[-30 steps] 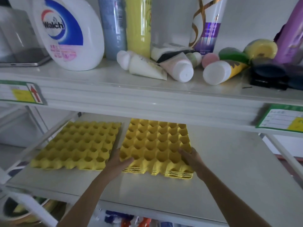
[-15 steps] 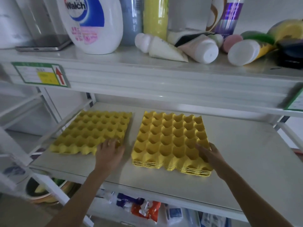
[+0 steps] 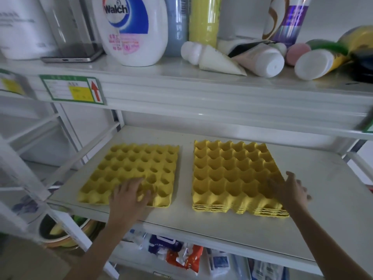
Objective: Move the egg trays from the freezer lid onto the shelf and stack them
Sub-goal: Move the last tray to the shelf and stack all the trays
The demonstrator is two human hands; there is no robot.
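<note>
Two lots of yellow egg trays lie side by side on the white middle shelf (image 3: 232, 227). On the left is a single yellow tray (image 3: 139, 164); my left hand (image 3: 132, 196) rests on its near edge with the fingers curled into the cups. On the right is a stack of several yellow trays (image 3: 232, 174). My right hand (image 3: 290, 189) hovers at that stack's near right corner, fingers spread, holding nothing. The freezer lid is out of view.
The upper shelf (image 3: 201, 91) juts out above and carries a Walch detergent bottle (image 3: 131, 29), lying tubes and a phone (image 3: 70, 57). Bagged goods (image 3: 173, 251) sit on the shelf below. A white rack frame (image 3: 66, 219) stands at the left.
My left hand left the stack and moved left onto the single tray. My right hand lifted off the stack's right corner and spread its fingers. The camera tilted down.
</note>
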